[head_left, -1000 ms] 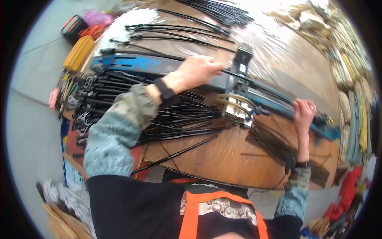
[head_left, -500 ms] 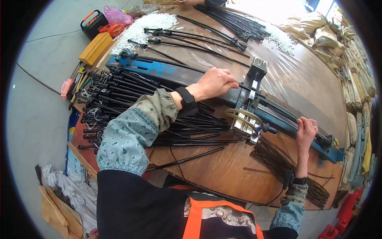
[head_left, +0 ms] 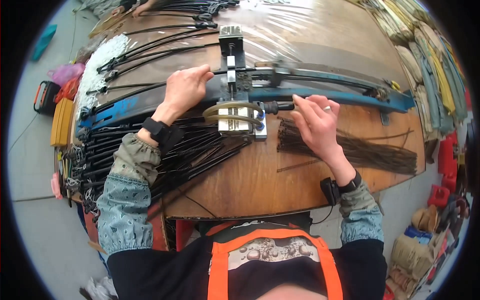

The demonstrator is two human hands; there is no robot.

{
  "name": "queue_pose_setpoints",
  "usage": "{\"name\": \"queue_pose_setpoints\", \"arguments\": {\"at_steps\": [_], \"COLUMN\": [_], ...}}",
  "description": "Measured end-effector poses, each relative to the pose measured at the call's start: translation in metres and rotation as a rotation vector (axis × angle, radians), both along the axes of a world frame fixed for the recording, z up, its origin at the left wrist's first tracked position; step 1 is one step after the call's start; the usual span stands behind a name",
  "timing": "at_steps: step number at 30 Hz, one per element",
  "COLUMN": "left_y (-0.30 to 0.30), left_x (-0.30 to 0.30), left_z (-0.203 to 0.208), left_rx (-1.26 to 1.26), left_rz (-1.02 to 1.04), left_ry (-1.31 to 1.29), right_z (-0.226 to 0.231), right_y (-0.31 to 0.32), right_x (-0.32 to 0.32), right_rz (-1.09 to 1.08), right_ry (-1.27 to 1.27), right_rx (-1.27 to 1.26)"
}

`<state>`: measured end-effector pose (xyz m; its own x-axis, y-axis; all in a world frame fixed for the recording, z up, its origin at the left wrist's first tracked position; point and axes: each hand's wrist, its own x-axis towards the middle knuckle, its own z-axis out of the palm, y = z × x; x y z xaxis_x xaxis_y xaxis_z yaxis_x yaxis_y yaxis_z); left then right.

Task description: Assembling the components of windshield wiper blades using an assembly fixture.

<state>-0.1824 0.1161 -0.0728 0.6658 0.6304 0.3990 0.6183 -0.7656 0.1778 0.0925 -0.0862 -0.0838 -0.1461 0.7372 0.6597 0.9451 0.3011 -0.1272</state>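
My left hand (head_left: 187, 90) is closed around a slim black rod (head_left: 137, 92) that lies along the blue metal rail (head_left: 330, 96), just left of the clamping fixture (head_left: 231, 75). The rod runs toward that fixture. My right hand (head_left: 317, 120) has its thumb and forefinger at the end of a short black handle (head_left: 277, 106), which sticks out from the fixture's right side. Two curved hoses (head_left: 232, 106) arch over the fixture's near block. On the rail to the right, a small carriage (head_left: 281, 74) is smeared by motion.
Many finished-looking black rods (head_left: 112, 150) are piled at the near left. Dark coil springs (head_left: 345, 147) lie in a bundle at the right. White small pieces (head_left: 107, 60) are heaped at the far left, near more rods (head_left: 160, 45). Another person's hand (head_left: 142, 7) shows at the far edge.
My right hand has left the rail's right end and come to the black handle. The carriage on the rail now blurs. My left hand stays on the rod while the view has turned.
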Motion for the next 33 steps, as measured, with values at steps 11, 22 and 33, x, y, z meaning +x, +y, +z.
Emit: {"name": "queue_pose_setpoints", "arguments": {"at_steps": [11, 22, 33], "left_y": [-0.001, -0.009, -0.212], "left_x": [0.002, -0.042, -0.056], "left_z": [-0.012, 0.018, -0.06], "left_rx": [0.183, 0.765, -0.08], "left_rz": [-0.087, 0.122, 0.133], "left_ry": [-0.068, 0.083, 0.151], "right_z": [-0.027, -0.043, -0.056], "right_y": [0.019, -0.086, -0.058], "right_x": [0.003, -0.046, -0.045], "right_rz": [0.18, 0.172, 0.167], "right_ry": [0.522, -0.184, 0.185], "right_rx": [-0.264, -0.472, -0.619]}}
